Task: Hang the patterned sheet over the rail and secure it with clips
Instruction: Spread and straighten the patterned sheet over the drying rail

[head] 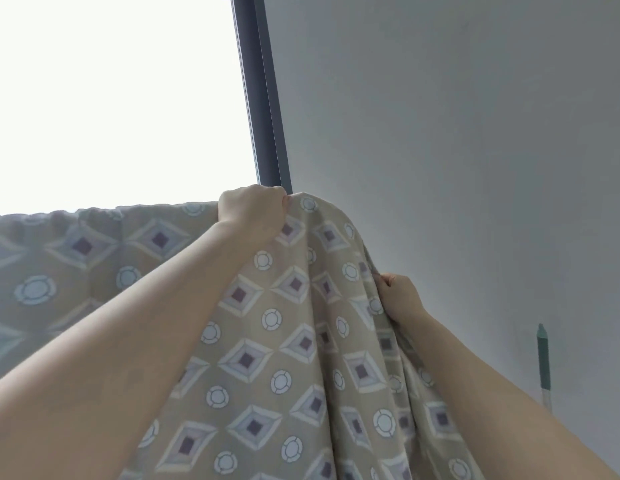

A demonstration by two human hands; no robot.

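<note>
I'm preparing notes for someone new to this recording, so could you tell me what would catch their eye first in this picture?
The beige sheet patterned with grey diamonds and pale rings fills the lower half, its top edge draped across the bright white window. The left hand is closed on the sheet at its highest point beside the dark window frame, while the right hand pinches its bunched right edge lower down, against the plain grey wall.
</note>
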